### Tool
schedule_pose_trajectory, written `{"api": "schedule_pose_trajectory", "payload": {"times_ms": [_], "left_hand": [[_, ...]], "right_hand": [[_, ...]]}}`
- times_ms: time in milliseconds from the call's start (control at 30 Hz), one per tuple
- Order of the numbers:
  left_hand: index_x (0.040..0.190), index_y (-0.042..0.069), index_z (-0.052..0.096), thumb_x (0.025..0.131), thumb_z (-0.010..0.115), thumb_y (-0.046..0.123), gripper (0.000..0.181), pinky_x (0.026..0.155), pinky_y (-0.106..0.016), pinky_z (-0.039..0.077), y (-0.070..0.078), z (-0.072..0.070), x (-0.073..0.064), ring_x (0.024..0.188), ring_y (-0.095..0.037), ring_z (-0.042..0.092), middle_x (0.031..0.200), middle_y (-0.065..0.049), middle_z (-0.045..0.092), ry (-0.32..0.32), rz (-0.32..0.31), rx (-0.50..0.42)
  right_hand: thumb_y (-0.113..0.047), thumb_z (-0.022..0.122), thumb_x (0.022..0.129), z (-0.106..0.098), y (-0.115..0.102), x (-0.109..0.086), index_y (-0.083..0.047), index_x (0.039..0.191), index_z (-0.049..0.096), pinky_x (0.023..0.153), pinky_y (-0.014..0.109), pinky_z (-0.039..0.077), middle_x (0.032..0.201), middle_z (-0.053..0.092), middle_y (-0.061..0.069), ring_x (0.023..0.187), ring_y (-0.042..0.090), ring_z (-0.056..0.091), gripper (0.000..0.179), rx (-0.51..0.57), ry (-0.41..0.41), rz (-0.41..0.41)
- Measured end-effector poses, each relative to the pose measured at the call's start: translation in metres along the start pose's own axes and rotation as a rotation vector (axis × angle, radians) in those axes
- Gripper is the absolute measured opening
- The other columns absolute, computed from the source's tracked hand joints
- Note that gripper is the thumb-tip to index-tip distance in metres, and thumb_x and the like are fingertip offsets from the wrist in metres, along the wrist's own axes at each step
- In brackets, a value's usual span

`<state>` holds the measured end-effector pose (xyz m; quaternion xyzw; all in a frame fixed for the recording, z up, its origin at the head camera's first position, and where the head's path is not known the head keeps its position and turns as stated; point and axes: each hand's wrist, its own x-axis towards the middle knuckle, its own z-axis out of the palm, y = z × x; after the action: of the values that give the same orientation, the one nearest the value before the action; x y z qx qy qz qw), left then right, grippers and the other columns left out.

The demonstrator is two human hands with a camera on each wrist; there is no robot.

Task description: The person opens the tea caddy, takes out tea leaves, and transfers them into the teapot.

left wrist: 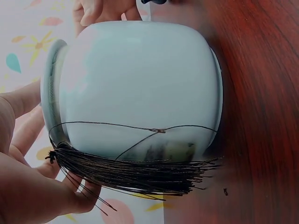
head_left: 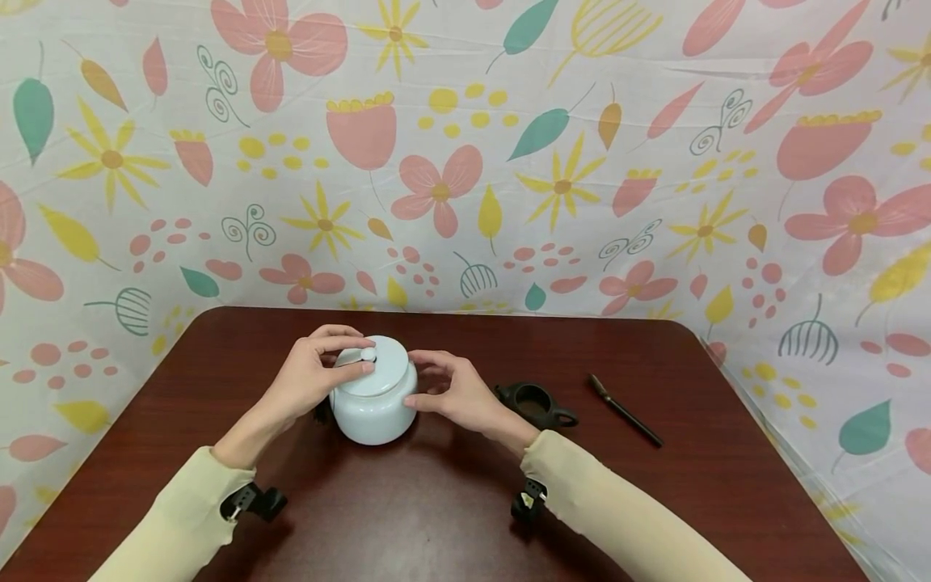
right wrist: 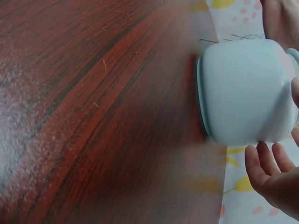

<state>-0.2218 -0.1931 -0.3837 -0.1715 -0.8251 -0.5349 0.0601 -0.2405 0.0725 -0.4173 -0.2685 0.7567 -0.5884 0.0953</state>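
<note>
A round white lidded jar (head_left: pixel 374 416) stands on the table, left of the middle. My left hand (head_left: pixel 309 368) comes over its lid (head_left: pixel 389 356), thumb and fingers on either side of the small knob (head_left: pixel 368 354). A dark cord runs from the knob over the lid. Down the jar's left side hangs a black tassel (left wrist: pixel 135 172), its knotted cord lying against the wall. My right hand (head_left: pixel 461 392) curves round the jar's right side, thumb in front and fingers behind; its fingertips are at the wall in the right wrist view.
Right of the jar, partly behind my right forearm, is a small dark teapot-like vessel (head_left: pixel 534 404) with an open top. A dark slim brush-like stick (head_left: pixel 625 412) lies farther right on the brown table (head_left: pixel 422 517). A flowered cloth (head_left: pixel 465 202) hangs behind the table.
</note>
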Motion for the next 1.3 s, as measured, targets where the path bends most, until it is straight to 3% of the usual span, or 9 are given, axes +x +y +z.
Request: {"api": "schedule_pose_trajectory", "payload": {"times_ms": [433,800,1000,1167,1300], "left_hand": [[0.116,0.001,0.08,0.092,0.084,0.012,0.026,0.092,-0.04,0.044,0.0013,0.0015,0.0003,0.118,-0.026,0.054,0.132,-0.015,0.061,0.008,-0.011,-0.008],[0.113,0.001,0.08,0.093,0.084,0.01,0.023,0.106,-0.041,0.045,0.0008,0.0044,-0.0009,0.122,-0.024,0.056,0.13,-0.013,0.062,0.027,-0.007,-0.047],[0.114,0.0,0.08,0.093,0.083,0.01,0.023,0.104,-0.034,0.047,0.0016,0.0049,-0.0027,0.122,-0.022,0.058,0.13,-0.013,0.062,0.043,-0.005,-0.07],[0.114,-0.002,0.08,0.093,0.082,0.008,0.023,0.096,-0.025,0.05,0.0017,0.0031,-0.003,0.118,-0.021,0.06,0.129,-0.013,0.063,0.073,0.016,-0.103],[0.114,-0.002,0.08,0.094,0.082,0.008,0.023,0.095,-0.025,0.049,0.0021,-0.0006,-0.0029,0.119,-0.017,0.059,0.128,-0.012,0.064,0.112,0.023,-0.108]], "right_hand": [[-0.007,0.084,0.09,0.0015,0.0001,0.0014,-0.002,0.147,0.059,0.099,0.049,0.054,0.142,0.063,0.012,0.124,0.031,0.062,0.062,0.032,0.007,0.012],[-0.008,0.083,0.092,0.0034,0.0003,0.0013,-0.002,0.147,0.059,0.096,0.05,0.055,0.141,0.063,0.012,0.122,0.032,0.062,0.06,0.016,0.009,0.004],[-0.008,0.083,0.092,0.0039,0.0005,0.0013,-0.002,0.146,0.06,0.096,0.049,0.055,0.141,0.063,0.012,0.122,0.032,0.062,0.059,0.021,0.016,-0.001],[-0.007,0.083,0.091,0.0038,-0.0011,0.0015,-0.004,0.145,0.061,0.095,0.049,0.056,0.14,0.064,0.011,0.123,0.031,0.062,0.059,0.027,0.017,0.008],[-0.007,0.083,0.091,0.0036,-0.0011,0.0015,-0.005,0.145,0.062,0.095,0.048,0.056,0.14,0.064,0.011,0.123,0.031,0.062,0.058,0.029,0.016,0.01]]}}
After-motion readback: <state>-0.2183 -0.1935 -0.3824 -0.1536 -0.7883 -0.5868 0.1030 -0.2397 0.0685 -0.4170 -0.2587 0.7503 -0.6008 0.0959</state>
